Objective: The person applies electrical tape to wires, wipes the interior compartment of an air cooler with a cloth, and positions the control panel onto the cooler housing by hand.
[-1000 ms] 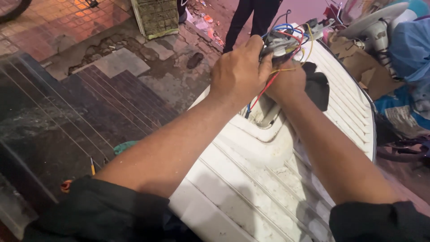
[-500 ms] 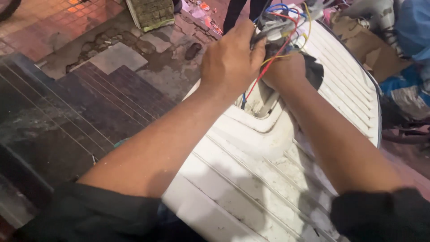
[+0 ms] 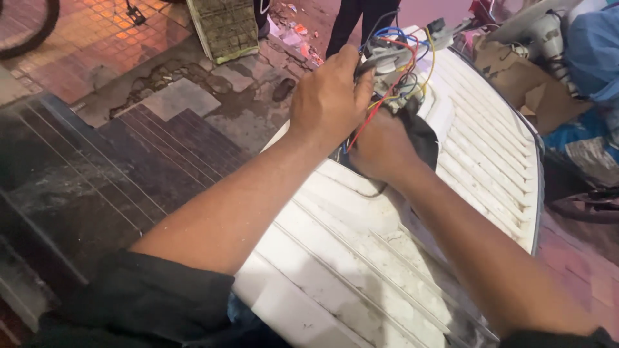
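Note:
A large white ribbed plastic housing lies across my lap, tilted toward the upper right. At its far end sits a grey electrical part with a tangle of red, blue, yellow and black wires. My left hand is closed around that part from the left, thumb and fingers on it. My right hand rests below it, partly inside the dark opening in the housing, with its fingers hidden behind the left hand. A red wire runs down between both hands.
A dark ribbed metal sheet lies on the left over broken pavement. Another person's dark-trousered legs stand at the top. A dusty grille leans at the top. Cardboard and blue cloth pile at the right.
My view has shifted slightly, so the hands and the wired part sit a little lower in frame than half a second ago. Both hands keep the same grip at the housing's end.

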